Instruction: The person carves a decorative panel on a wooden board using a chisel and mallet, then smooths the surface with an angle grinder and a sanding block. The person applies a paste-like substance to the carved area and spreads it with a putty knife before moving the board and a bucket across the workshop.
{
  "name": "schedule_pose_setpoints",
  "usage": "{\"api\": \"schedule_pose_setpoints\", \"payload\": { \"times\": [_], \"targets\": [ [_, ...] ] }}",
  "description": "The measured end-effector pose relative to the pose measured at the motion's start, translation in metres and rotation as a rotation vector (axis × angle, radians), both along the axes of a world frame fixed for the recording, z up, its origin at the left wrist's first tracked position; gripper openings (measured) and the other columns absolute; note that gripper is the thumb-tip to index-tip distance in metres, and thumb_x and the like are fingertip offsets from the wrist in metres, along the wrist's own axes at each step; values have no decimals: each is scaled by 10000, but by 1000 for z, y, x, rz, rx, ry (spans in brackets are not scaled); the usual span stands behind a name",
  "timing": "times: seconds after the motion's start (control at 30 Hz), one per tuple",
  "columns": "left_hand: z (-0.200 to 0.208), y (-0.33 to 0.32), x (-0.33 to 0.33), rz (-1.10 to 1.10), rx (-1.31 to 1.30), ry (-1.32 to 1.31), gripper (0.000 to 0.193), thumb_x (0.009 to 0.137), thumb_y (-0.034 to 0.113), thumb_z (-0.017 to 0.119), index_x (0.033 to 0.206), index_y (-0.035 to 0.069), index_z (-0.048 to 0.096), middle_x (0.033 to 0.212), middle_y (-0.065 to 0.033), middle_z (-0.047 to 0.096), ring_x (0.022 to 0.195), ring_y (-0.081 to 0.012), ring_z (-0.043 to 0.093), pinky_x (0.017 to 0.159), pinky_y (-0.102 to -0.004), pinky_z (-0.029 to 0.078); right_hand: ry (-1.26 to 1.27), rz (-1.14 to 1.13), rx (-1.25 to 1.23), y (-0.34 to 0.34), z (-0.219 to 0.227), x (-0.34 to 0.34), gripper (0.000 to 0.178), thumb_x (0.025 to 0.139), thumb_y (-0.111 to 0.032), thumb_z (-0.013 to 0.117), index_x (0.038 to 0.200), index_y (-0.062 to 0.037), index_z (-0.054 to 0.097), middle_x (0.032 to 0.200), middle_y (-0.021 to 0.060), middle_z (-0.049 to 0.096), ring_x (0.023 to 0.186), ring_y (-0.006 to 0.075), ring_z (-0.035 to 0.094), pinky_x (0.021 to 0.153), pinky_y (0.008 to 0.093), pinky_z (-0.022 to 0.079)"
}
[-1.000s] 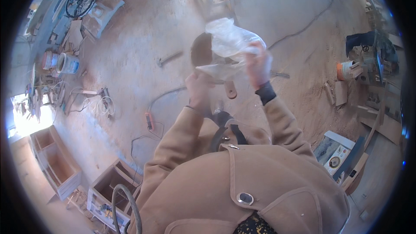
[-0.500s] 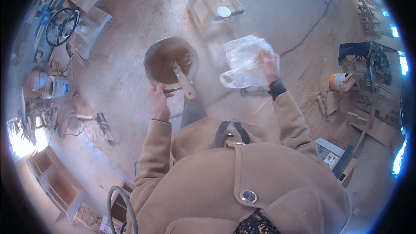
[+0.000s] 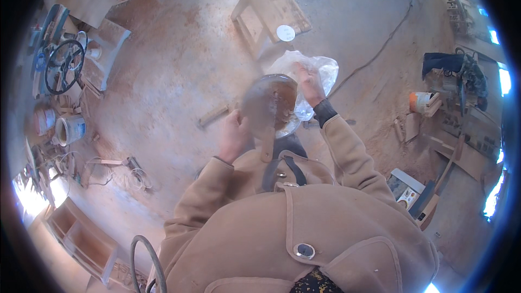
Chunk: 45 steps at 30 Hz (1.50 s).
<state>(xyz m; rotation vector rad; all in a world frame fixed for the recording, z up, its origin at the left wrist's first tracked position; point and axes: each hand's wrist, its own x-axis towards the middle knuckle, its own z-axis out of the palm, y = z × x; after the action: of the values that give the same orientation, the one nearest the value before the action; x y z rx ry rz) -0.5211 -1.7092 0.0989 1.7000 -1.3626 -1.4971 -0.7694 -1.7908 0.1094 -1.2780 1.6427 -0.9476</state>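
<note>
The left hand (image 3: pixel 234 134) clamps its grip on the rim of a round pan (image 3: pixel 269 106), held in the air above the sawdust floor (image 3: pixel 179 76). The right hand (image 3: pixel 308 84) pinches a plastic bag (image 3: pixel 320 70) (thin, clear) just behind it. I judge the pan could tip, because one hand holds only its edge.

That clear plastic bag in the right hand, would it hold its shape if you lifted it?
Probably not: the clear plastic bag looks thin and crumpled, bunching where the right hand grips it, so likely floppy. It seems light, maybe slippery. The round pan beside it looks rigid.
</note>
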Motion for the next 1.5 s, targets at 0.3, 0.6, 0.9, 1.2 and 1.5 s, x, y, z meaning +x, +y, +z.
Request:
{"api": "schedule_pose_setpoints", "payload": {
  "times": [0.3, 0.6, 0.9, 1.2, 1.5],
  "targets": [
    [21, -61, -37, 70, -176, 182, 141, 872, 67, 549, 898, -39, 639, 747, -96, 665, 660, -161, 657, 566, -293, 520, 607, 784, -493, -33, 76, 37, 470, 816, -74, 545, 1284, -79, 592, 1391, 160, 489, 1326, 384, 421, 1084, 478, 361],
    [40, -122, -52, 395, -161, 432, 139, 952, 77, 519, 900, -29, 592, 732, -76, 624, 547, -145, 606, 472, -259, 523, 457, 512, -307, -39, 107, 27, 331, 962, -159, 571, 1290, -109, 584, 1191, 96, 588, 1018, 242, 567, 822, 394, 472],
    [68, -154, -35, 530, -166, 554, 134, 946, 83, 547, 883, -24, 598, 745, -107, 648, 541, -166, 621, 471, -270, 538, 310, 410, -717, -51, 95, 23, 232, 1014, -155, 517, 1208, -80, 620, 1127, 30, 602, 993, 164, 567, 876, 333, 475],
    [53, -134, -25, 417, -158, 530, 145, 959, 56, 516, 882, -18, 613, 715, -79, 642, 522, -128, 603, 436, -244, 501, -272, -171, -335, -125, 80, -54, 264, 989, -129, 497, 921, 11, 710, 851, 63, 709, 690, 99, 586, 640, 258, 467],
    [66, -128, 5, 417, -171, 442, 155, 937, 49, 514, 909, -44, 635, 725, -63, 635, 511, -107, 571, 427, -238, 467, -295, 143, -159, -130, 95, -76, 304, 1011, -212, 517, 950, 10, 716, 832, 66, 716, 741, 125, 634, 684, 271, 500]
  ]
}}
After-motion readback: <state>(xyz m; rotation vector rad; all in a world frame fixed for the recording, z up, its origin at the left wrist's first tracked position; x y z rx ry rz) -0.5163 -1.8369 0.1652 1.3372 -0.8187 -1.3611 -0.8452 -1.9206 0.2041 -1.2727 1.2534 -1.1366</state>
